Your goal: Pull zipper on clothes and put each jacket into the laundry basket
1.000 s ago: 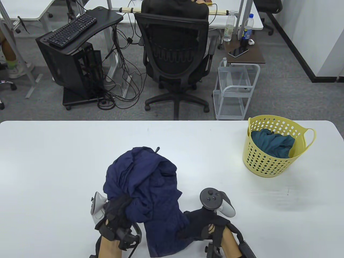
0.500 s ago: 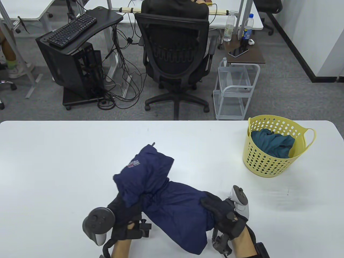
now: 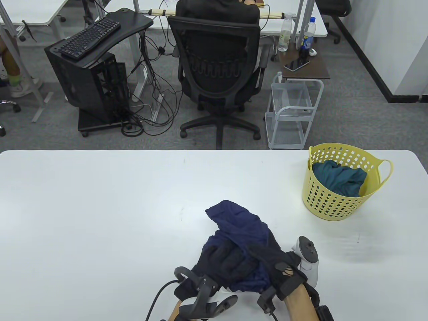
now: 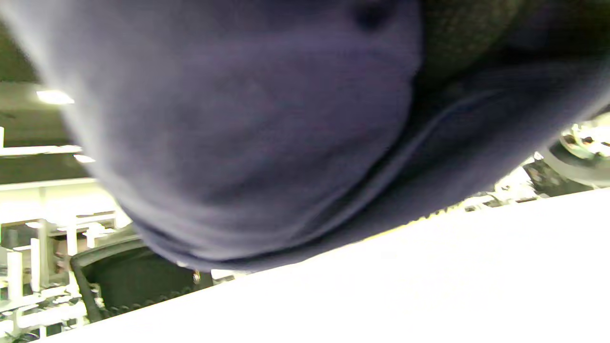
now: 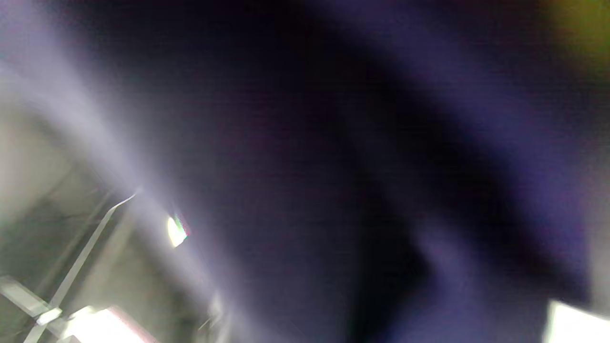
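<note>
While both gloved hands clutch it near the table's front edge, the navy jacket sits bunched into a bundle, the left hand and right hand curled round its folds. Farther off at right, the yellow basket holds a teal garment.

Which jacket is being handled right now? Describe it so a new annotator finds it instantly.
On the white table, look at the near edge just right of centre, well short of the yellow laundry basket at the far right. The navy jacket is bunched there, gripped by the left hand and right hand. Unlike the teal jacket already in the basket, it is dark blue and outside it.
</note>
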`<state>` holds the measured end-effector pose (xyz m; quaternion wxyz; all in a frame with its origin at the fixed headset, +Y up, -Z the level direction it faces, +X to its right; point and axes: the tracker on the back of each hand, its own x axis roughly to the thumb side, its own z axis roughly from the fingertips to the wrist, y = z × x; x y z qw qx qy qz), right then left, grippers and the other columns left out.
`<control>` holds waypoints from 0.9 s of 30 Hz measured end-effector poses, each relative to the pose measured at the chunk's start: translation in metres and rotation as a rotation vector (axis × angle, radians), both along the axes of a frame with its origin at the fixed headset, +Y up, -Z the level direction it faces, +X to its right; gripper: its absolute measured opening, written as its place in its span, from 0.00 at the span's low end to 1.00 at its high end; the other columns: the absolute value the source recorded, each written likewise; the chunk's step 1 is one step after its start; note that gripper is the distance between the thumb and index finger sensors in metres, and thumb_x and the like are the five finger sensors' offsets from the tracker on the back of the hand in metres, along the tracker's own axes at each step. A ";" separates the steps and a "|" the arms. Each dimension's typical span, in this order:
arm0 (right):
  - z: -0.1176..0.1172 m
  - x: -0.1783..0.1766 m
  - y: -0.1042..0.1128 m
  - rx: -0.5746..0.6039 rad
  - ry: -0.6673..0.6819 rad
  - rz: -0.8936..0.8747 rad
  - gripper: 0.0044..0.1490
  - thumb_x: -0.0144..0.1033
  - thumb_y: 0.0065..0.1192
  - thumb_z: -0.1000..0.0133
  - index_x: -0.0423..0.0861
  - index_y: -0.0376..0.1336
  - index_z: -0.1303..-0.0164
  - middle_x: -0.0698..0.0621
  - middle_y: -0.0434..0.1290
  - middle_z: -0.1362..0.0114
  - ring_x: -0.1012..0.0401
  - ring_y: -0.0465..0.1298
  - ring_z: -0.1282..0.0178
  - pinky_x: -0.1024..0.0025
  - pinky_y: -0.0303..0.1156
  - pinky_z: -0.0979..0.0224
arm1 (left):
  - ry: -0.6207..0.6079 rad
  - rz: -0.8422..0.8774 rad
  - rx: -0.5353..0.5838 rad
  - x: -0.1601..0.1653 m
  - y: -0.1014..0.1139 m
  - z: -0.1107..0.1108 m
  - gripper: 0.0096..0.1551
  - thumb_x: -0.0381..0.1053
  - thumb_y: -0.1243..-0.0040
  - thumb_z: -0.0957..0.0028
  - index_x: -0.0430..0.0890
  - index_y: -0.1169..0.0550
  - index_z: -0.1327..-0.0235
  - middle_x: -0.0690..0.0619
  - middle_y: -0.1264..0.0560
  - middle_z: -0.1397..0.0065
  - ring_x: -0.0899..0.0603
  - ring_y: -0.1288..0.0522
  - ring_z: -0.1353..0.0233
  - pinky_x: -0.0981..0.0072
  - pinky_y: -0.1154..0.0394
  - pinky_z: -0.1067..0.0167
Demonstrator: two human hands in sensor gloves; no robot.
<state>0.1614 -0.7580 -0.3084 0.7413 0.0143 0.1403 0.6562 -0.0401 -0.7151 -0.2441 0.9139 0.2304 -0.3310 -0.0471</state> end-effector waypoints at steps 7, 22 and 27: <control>-0.002 0.016 0.023 0.237 -0.174 0.406 0.30 0.33 0.72 0.43 0.59 0.67 0.29 0.43 0.73 0.22 0.37 0.84 0.43 0.52 0.86 0.49 | -0.091 0.191 -0.379 -0.033 0.003 -0.018 0.40 0.72 0.33 0.67 0.72 0.29 0.34 0.62 0.30 0.20 0.45 0.28 0.23 0.39 0.29 0.35; -0.015 0.081 0.210 0.947 -0.914 1.322 0.32 0.37 0.69 0.41 0.65 0.62 0.27 0.51 0.66 0.17 0.40 0.77 0.30 0.49 0.79 0.36 | 0.408 0.447 -0.377 -0.117 -0.005 -0.055 0.35 0.71 0.41 0.58 0.67 0.26 0.33 0.58 0.26 0.22 0.42 0.25 0.26 0.39 0.28 0.37; -0.092 0.126 0.199 0.643 -0.885 1.609 0.34 0.41 0.67 0.38 0.69 0.55 0.24 0.56 0.58 0.12 0.43 0.68 0.19 0.46 0.69 0.25 | 0.430 0.393 -0.396 -0.113 -0.010 -0.059 0.36 0.71 0.42 0.58 0.67 0.27 0.32 0.58 0.27 0.21 0.42 0.25 0.25 0.39 0.28 0.37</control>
